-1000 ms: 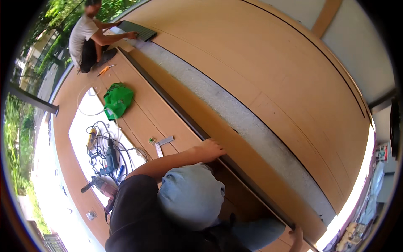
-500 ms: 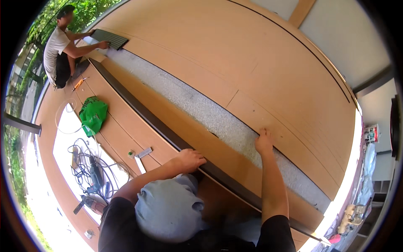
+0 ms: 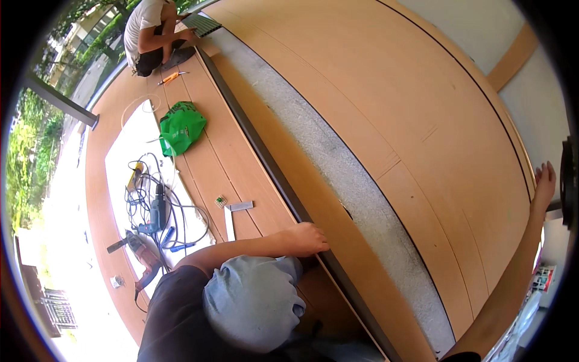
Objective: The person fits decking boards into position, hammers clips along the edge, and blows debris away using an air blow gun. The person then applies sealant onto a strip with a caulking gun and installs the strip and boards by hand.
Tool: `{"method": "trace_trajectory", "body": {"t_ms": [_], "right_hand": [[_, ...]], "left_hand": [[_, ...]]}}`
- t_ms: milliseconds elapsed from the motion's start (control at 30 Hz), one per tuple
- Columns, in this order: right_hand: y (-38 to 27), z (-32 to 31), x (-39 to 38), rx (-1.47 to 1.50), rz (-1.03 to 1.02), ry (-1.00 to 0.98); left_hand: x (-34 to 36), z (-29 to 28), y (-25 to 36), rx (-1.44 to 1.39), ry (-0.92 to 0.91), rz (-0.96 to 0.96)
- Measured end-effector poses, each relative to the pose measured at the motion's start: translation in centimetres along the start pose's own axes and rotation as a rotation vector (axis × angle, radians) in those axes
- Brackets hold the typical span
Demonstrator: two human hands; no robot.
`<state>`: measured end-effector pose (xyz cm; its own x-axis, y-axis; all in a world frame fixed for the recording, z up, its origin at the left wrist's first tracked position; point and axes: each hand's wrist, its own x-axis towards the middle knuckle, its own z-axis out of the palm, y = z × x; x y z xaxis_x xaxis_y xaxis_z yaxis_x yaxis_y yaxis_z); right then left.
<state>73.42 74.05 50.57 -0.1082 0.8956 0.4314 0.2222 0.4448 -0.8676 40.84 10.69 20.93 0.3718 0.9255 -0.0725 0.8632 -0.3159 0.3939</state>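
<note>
My left hand (image 3: 307,238) grips the dark edge (image 3: 283,199) of a long tan board, fingers curled over it. My right hand (image 3: 544,180) is stretched to the far right, fingers apart, by the dark line near the wall. Between the boards runs a strip of speckled grey surface (image 3: 313,151), beside a tan band (image 3: 356,241). Left of my left hand lie a metal square (image 3: 240,206) and a small green-topped item (image 3: 220,200). Below it, a light blue cloth-covered shape (image 3: 253,301) hides part of the floor.
A co-worker (image 3: 148,33) squats at upper left, hands at a ribbed dark panel (image 3: 202,25). On the left are a green bag (image 3: 182,127), an orange-handled tool (image 3: 173,78), a white sheet (image 3: 123,169) with cords, a drill (image 3: 158,211) and another power tool (image 3: 145,256). A post (image 3: 60,96) stands beyond.
My right hand has left the board edge beside the grey strip and swung out to the far right. The view has shifted; my left hand stays on the dark edge. The co-worker leans lower.
</note>
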Motion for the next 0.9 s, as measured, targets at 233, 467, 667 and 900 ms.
{"method": "trace_trajectory", "body": {"t_ms": [233, 467, 667, 900], "right_hand": [[1.7, 1.7, -39.4, -0.571, -0.05, -1.004], [5.4, -13.3, -57.8, -0.593, 0.536, -0.652], [-1.2, -19.0, -62.8, -0.791, 0.495, -0.356], [-3.9, -23.1, -68.6, -1.0, 0.342, -0.413]], "left_hand": [[-2.4, 1.4, 0.0, 0.015, -0.028, -0.107], [-2.3, 0.9, 0.3, 0.009, 0.102, -0.014], [-1.2, -0.5, 0.4, -0.061, -0.024, -0.073], [0.6, -2.3, 2.5, -0.071, -0.064, -0.051]]}}
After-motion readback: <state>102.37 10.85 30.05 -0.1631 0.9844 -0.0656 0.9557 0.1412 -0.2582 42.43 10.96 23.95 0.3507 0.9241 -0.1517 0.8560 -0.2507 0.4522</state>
